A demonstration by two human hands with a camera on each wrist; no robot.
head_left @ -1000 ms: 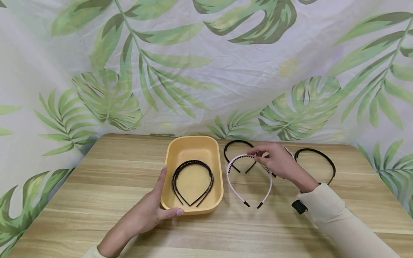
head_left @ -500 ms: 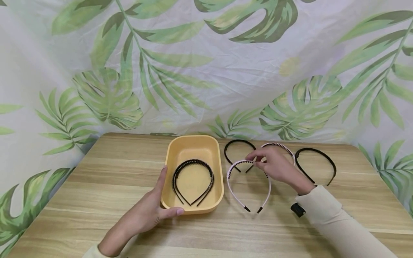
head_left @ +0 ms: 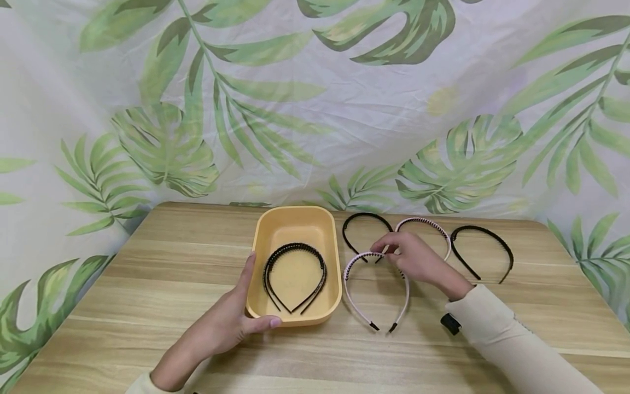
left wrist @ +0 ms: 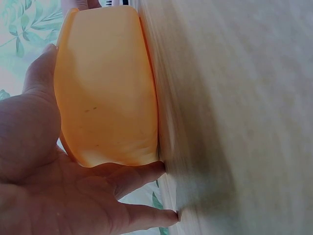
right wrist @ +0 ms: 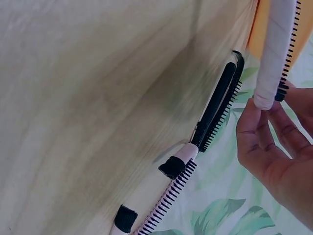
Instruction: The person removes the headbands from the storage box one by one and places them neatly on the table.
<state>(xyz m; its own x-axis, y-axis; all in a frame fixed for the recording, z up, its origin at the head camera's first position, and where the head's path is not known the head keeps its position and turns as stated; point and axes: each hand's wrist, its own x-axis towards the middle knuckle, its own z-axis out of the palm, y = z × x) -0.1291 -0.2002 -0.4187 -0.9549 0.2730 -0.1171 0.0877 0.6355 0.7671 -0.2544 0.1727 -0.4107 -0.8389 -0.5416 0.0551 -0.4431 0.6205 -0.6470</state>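
Observation:
My left hand [head_left: 223,323] is spread round the near-left corner of a yellow plastic tray [head_left: 338,257], thumb at its near rim and straight fingers along its left side. Two black toothed headbands [head_left: 322,262] lie nested in the tray. In the right hand [head_left: 410,257] a pale pink headband [head_left: 407,295] is pinched near the top of its arch, black-tipped ends toward me. The right wrist view shows this headband [right wrist: 276,54] between thumb and fingers, held above the table. In the left wrist view the tray wall [left wrist: 107,83] hides part of the fingers.
Behind the right hand lie a black headband [head_left: 366,214], another pink headband [head_left: 425,220] and, farther right, a black headband [head_left: 484,232]. They rest on the wooden table [head_left: 147,262], with a leaf-print cloth [head_left: 275,109] hanging behind it.
The right hand has drawn the pinched pink headband toward me and slightly left, uncovering the pink headband behind it. The left hand and tray have stayed in place.

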